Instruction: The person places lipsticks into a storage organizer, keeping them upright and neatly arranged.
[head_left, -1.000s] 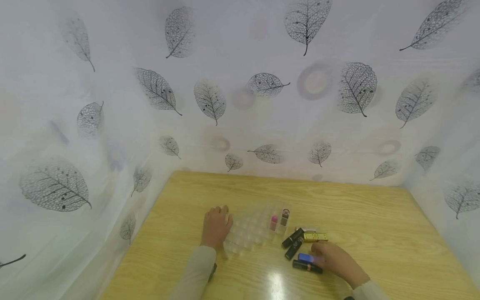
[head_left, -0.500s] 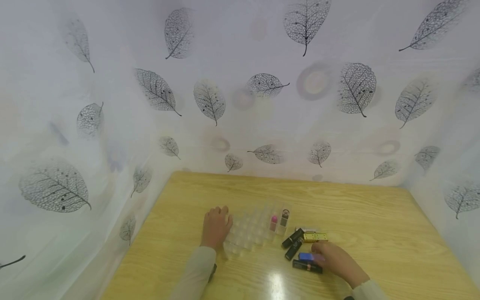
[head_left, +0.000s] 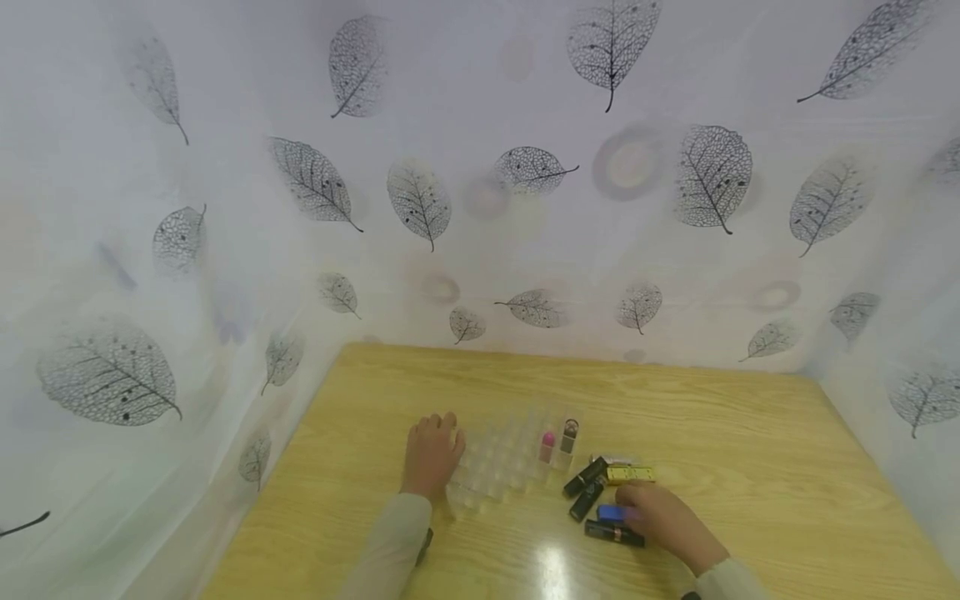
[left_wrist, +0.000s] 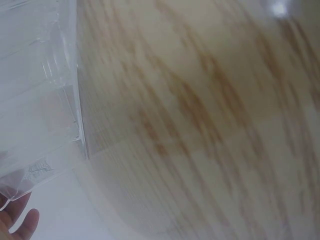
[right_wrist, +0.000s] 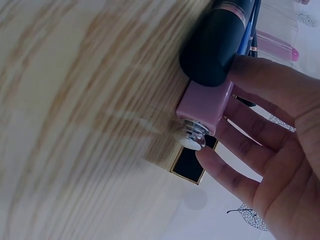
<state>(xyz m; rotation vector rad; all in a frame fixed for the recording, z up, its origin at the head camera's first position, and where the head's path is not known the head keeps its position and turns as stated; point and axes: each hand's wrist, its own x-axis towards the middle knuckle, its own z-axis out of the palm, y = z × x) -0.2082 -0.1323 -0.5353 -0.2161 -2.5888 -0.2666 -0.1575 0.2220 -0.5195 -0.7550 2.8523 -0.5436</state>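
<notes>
My left hand (head_left: 431, 457) rests at the left end of a clear lipstick organizer (head_left: 495, 462) with rows of compartments. In the left wrist view, fingertips (left_wrist: 27, 225) show at the corner of the clear plastic (left_wrist: 37, 112). My right hand (head_left: 667, 521) pinches a lipstick-like tube with a blue part (head_left: 610, 513). The right wrist view shows its square pink end (right_wrist: 202, 105) with a silver-and-white knob, thumb on one side and fingers on the other. Close against it lies a black lipstick tube (head_left: 615, 533) with a rose-gold band.
Two lipsticks, one pink-tipped (head_left: 547, 446) and one dark (head_left: 570, 435), stand in the organizer's right end. Beyond my right hand lie two black tubes (head_left: 587, 498), a gold one (head_left: 632, 474) and a silvery one (head_left: 615, 459). Leaf-printed curtains surround the wooden table (head_left: 720, 433).
My right hand has shifted slightly left over the blue and pink tube, covering more of it. The left hand and the organizer have stayed in place.
</notes>
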